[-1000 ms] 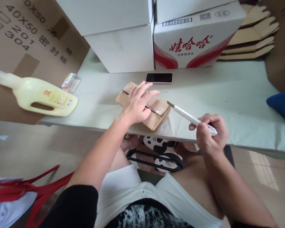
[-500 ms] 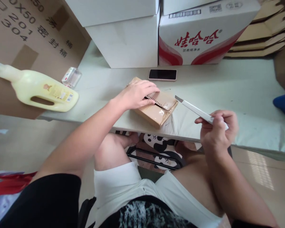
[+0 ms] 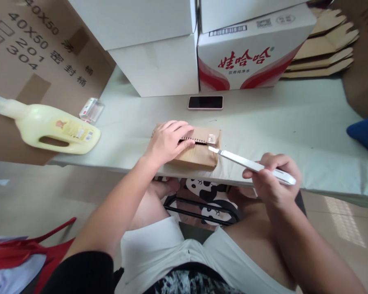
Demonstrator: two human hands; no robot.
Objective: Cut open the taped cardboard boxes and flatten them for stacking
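Observation:
A small brown taped cardboard parcel (image 3: 199,153) lies at the near edge of the pale table (image 3: 294,122). My left hand (image 3: 167,141) rests on its left part, fingers curled over the top, pinning it down. My right hand (image 3: 271,177) is closed round a white utility knife (image 3: 251,164). The knife's blade tip touches the parcel's right end at the taped seam.
A black phone (image 3: 205,102) lies behind the parcel. White boxes (image 3: 159,69) and a red-and-white printed carton (image 3: 248,53) stand at the back. A yellow jug (image 3: 53,130) and a small clear packet (image 3: 91,109) lie at the left. A blue thing (image 3: 366,134) sits at the right edge.
My left hand turned the parcel square to the table edge and curled over it. My right hand brought the knife down and left until its blade met the parcel's right end.

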